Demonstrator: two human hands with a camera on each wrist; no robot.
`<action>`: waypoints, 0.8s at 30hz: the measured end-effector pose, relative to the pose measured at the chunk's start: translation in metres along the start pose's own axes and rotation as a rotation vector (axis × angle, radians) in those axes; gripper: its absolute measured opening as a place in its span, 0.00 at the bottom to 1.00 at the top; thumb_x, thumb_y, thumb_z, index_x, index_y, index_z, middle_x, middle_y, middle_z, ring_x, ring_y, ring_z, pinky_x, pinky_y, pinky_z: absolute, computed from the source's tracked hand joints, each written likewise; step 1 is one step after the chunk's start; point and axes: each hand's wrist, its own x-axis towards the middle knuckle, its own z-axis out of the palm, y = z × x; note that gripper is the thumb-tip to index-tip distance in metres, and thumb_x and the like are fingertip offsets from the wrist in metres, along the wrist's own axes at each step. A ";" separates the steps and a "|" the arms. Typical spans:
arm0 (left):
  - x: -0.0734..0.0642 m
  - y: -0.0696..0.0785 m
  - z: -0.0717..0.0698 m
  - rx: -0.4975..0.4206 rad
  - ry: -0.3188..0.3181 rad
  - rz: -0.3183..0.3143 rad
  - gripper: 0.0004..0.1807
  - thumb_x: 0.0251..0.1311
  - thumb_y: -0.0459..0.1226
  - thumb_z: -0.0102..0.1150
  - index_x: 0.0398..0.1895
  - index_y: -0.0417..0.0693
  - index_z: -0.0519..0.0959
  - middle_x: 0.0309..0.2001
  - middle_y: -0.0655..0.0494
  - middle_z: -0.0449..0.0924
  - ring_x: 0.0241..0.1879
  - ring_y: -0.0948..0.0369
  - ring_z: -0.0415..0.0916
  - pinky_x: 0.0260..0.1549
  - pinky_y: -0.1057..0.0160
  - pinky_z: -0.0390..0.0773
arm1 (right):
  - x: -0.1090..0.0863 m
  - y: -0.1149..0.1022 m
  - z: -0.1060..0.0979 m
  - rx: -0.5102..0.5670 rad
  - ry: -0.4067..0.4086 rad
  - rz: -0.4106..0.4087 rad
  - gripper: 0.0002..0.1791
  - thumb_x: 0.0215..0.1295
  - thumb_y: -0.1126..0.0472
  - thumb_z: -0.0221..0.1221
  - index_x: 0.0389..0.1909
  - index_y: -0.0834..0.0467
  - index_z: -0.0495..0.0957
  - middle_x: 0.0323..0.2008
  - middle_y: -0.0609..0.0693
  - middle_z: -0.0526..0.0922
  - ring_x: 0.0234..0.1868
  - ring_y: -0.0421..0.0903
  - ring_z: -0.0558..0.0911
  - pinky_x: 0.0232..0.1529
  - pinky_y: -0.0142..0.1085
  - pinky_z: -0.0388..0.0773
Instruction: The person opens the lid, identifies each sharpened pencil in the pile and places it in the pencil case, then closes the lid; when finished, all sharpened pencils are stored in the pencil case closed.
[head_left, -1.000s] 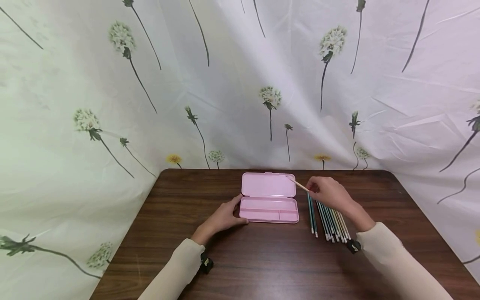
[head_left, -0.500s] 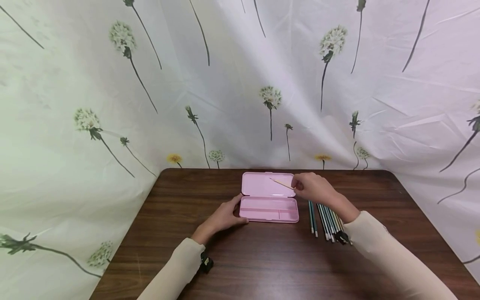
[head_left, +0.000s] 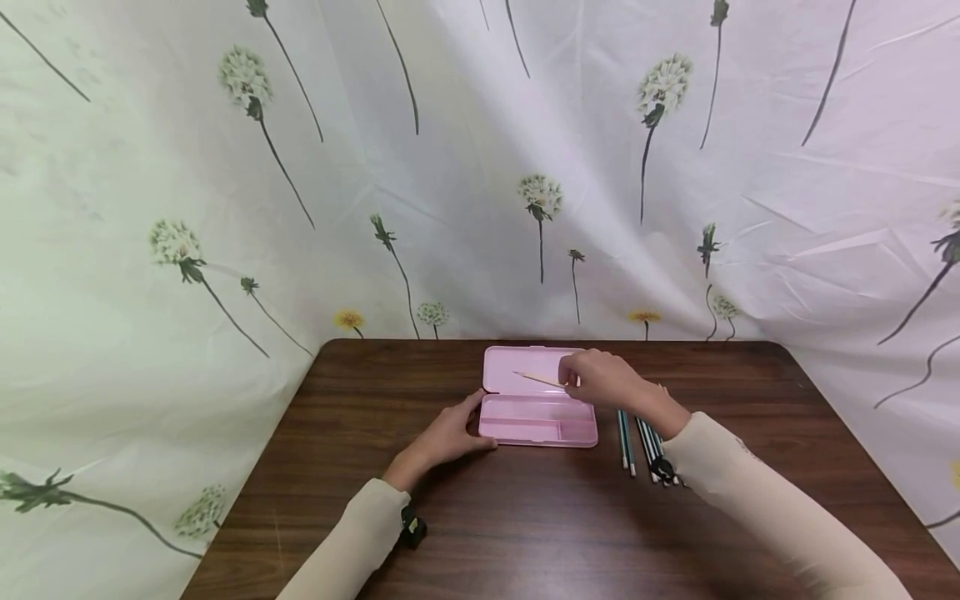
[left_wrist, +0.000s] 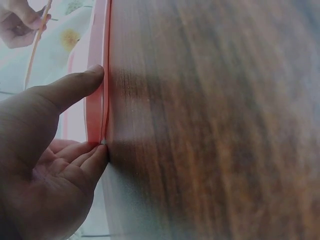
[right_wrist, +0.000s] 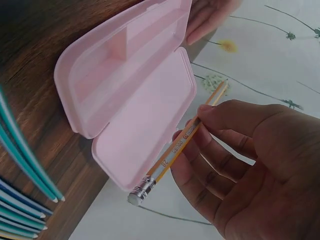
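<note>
A pink pencil case point(head_left: 517, 430) lies open on the table, lid folded back toward the wall. Its tray has a long divider and a short cross wall, with nothing lying inside. My left hand point(head_left: 442, 433) holds the case's left end; in the left wrist view the thumb point(left_wrist: 75, 89) presses the front wall and the fingers bend at the end. Above the lid, my right hand point(head_left: 606, 382) pinches a yellow pencil point(right_wrist: 172, 150) between thumb and fingers. The pencil's sharpened tip points left, and its white eraser end shows in the right wrist view.
Right of the case lie two teal pencils point(head_left: 626, 442). Beside them, several more striped pencils point(head_left: 647, 446) are partly hidden under my right forearm. The brown wooden table point(head_left: 525, 525) ends at a flower-printed cloth point(head_left: 465, 208) behind.
My right hand has carried the yellow pencil leftward from above the loose pencils to over the open lid. My left hand has stayed at the case's left end.
</note>
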 end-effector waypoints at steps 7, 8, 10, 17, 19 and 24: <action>0.000 -0.001 0.000 -0.006 -0.001 0.010 0.54 0.61 0.43 0.78 0.84 0.37 0.57 0.80 0.37 0.64 0.75 0.46 0.72 0.72 0.45 0.73 | 0.012 -0.008 0.007 -0.025 -0.026 -0.050 0.03 0.68 0.65 0.67 0.38 0.54 0.87 0.34 0.44 0.88 0.35 0.40 0.82 0.35 0.38 0.81; 0.000 -0.001 0.000 -0.008 -0.002 0.013 0.54 0.61 0.43 0.78 0.84 0.36 0.57 0.80 0.36 0.64 0.75 0.45 0.72 0.72 0.45 0.73 | 0.014 -0.009 0.009 -0.031 -0.029 -0.058 0.03 0.68 0.65 0.67 0.37 0.53 0.87 0.34 0.44 0.88 0.35 0.40 0.82 0.35 0.38 0.81; 0.000 -0.002 -0.001 -0.003 -0.001 0.027 0.54 0.62 0.42 0.78 0.84 0.35 0.57 0.80 0.35 0.64 0.74 0.44 0.72 0.72 0.44 0.73 | 0.017 -0.012 0.011 -0.048 -0.034 -0.079 0.04 0.67 0.65 0.67 0.36 0.52 0.87 0.33 0.43 0.88 0.35 0.39 0.82 0.36 0.38 0.82; 0.001 -0.003 0.000 0.053 0.015 0.056 0.53 0.62 0.45 0.77 0.83 0.35 0.58 0.78 0.34 0.66 0.74 0.43 0.73 0.70 0.42 0.74 | 0.027 -0.016 0.019 -0.050 -0.086 -0.073 0.04 0.66 0.66 0.67 0.37 0.53 0.87 0.32 0.45 0.86 0.33 0.39 0.80 0.39 0.39 0.82; 0.000 -0.002 0.000 0.021 0.010 0.039 0.53 0.62 0.43 0.78 0.84 0.36 0.57 0.79 0.35 0.65 0.75 0.43 0.71 0.72 0.43 0.73 | 0.030 -0.016 0.023 -0.035 -0.106 -0.051 0.04 0.66 0.65 0.67 0.37 0.53 0.86 0.32 0.44 0.86 0.33 0.39 0.79 0.37 0.38 0.80; 0.000 -0.001 -0.001 0.008 0.003 0.035 0.54 0.60 0.44 0.79 0.84 0.37 0.58 0.79 0.35 0.66 0.74 0.44 0.73 0.71 0.42 0.74 | 0.035 -0.017 0.031 -0.025 -0.126 -0.019 0.03 0.67 0.64 0.68 0.35 0.52 0.85 0.30 0.44 0.84 0.32 0.40 0.77 0.34 0.38 0.77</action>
